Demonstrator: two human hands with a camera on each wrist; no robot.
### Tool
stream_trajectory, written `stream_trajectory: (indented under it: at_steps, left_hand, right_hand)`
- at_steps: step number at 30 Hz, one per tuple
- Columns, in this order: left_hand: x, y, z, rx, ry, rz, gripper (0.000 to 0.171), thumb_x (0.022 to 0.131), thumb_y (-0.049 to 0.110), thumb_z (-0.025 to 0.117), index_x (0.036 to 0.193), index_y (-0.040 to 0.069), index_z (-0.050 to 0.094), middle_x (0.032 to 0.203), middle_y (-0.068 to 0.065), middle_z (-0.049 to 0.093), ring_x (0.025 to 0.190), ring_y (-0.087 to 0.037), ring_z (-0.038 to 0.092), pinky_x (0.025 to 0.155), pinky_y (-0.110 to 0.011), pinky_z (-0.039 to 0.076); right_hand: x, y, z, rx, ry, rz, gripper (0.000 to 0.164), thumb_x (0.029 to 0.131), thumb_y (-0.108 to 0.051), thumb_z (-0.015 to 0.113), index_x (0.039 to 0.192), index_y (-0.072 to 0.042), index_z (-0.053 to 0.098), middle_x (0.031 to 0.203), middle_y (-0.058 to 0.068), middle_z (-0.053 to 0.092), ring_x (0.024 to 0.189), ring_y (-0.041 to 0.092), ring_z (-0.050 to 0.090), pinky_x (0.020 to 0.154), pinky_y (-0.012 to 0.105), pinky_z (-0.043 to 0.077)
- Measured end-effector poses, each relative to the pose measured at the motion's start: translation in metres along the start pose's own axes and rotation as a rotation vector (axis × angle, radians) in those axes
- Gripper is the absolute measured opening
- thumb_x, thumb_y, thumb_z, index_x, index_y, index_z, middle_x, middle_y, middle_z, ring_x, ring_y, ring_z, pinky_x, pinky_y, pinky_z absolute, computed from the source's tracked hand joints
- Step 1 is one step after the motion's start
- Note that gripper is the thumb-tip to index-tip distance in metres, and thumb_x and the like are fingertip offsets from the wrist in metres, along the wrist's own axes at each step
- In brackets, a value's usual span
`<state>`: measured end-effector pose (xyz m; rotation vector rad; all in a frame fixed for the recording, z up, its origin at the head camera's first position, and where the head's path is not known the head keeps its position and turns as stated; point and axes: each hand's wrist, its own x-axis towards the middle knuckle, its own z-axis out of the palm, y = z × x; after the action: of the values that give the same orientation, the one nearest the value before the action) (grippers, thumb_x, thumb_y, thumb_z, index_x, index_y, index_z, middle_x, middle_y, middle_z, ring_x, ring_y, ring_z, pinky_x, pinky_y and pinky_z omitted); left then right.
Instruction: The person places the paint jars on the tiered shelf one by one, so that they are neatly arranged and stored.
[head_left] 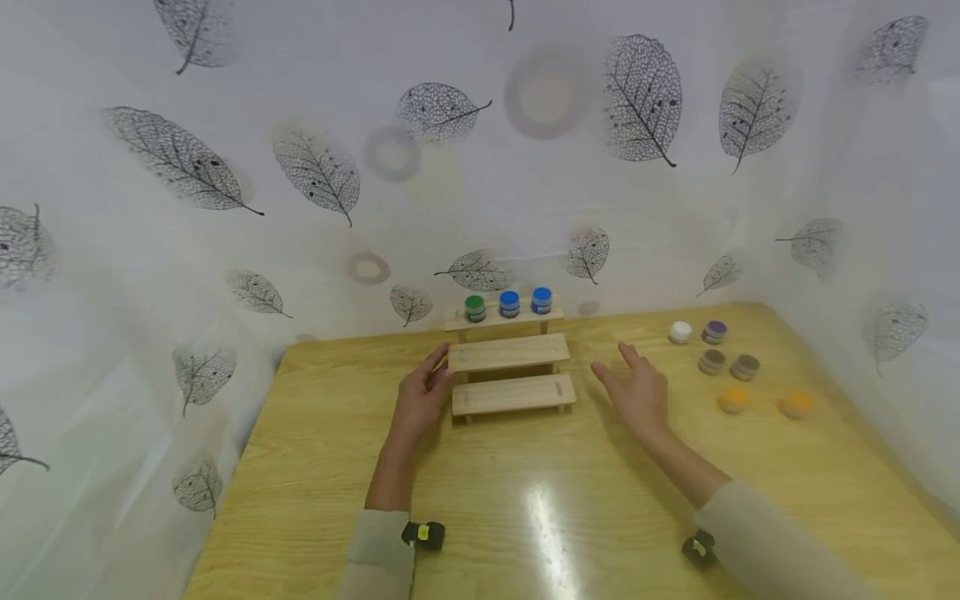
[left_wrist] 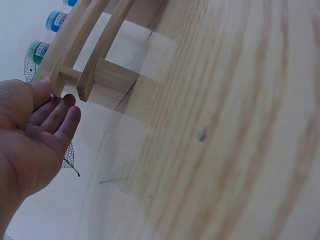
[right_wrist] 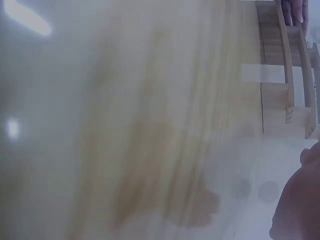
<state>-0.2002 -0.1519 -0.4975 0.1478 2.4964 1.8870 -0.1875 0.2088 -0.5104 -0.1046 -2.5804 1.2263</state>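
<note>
A three-tier wooden step shelf (head_left: pixel 513 394) stands on the table near the back. On its top tier sit a green-lidded jar (head_left: pixel 475 308) and two jars with blue lids, a left one (head_left: pixel 509 304) and a right one (head_left: pixel 542 301). My left hand (head_left: pixel 422 402) is at the left end of the middle tier, thumb and fingertips against or very near it, fingers loosely bent. In the left wrist view the tier's end (left_wrist: pixel 56 89) lies by the thumb. My right hand (head_left: pixel 640 392), fingers extended, hovers apart from the shelf's right side, holding nothing.
Several small jars stand on the right: a white one (head_left: pixel 680 332), a purple-lidded one (head_left: pixel 715 332), two greyish ones (head_left: pixel 712 361) and two orange-lidded ones (head_left: pixel 733 400). A leaf-patterned sheet (head_left: pixel 465 192) hangs behind the wooden table (head_left: pixel 315 467) and along its sides.
</note>
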Motion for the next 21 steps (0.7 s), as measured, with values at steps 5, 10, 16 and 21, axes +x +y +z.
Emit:
stream_trajectory:
  at_steps: [5, 10, 16, 21]
  left_hand:
    - [-0.001, 0.002, 0.001, 0.000, 0.001, 0.019, 0.053, 0.112, 0.017, 0.056, 0.163, 0.017, 0.044, 0.166, -0.003, 0.043, 0.144, -0.026, 0.053, 0.115, -0.038, 0.049]
    - [0.000, 0.002, 0.004, 0.000, -0.011, 0.031, 0.053, 0.112, 0.018, 0.056, 0.163, 0.015, 0.043, 0.166, -0.005, 0.044, 0.144, -0.027, 0.053, 0.115, -0.038, 0.049]
    - [0.002, -0.001, 0.003, 0.020, 0.000, 0.023, 0.052, 0.111, 0.021, 0.057, 0.162, 0.019, 0.044, 0.165, -0.003, 0.045, 0.143, -0.025, 0.055, 0.115, -0.038, 0.050]
    - [0.000, -0.004, 0.001, 0.029, 0.005, 0.011, 0.052, 0.112, 0.021, 0.057, 0.163, 0.020, 0.044, 0.166, 0.002, 0.043, 0.144, -0.024, 0.054, 0.115, -0.038, 0.050]
  right_hand:
    - [-0.014, 0.014, -0.017, -0.040, -0.033, -0.041, 0.081, 0.102, -0.050, 0.069, 0.154, 0.008, 0.046, 0.157, 0.033, 0.042, 0.119, 0.055, 0.066, 0.109, 0.064, 0.051]
    - [-0.028, 0.028, -0.047, -0.101, -0.031, -0.056, 0.079, 0.102, -0.048, 0.070, 0.151, 0.010, 0.049, 0.152, 0.034, 0.049, 0.070, 0.043, 0.069, 0.099, 0.063, 0.057]
    - [-0.044, 0.041, -0.070, -0.107, -0.019, -0.038, 0.072, 0.102, -0.042, 0.073, 0.144, 0.014, 0.054, 0.145, 0.035, 0.055, 0.121, 0.057, 0.061, 0.104, 0.067, 0.052]
    - [-0.055, 0.052, -0.082, -0.121, -0.009, -0.035, 0.070, 0.100, -0.041, 0.075, 0.139, 0.015, 0.058, 0.139, 0.037, 0.058, 0.127, 0.060, 0.056, 0.105, 0.073, 0.047]
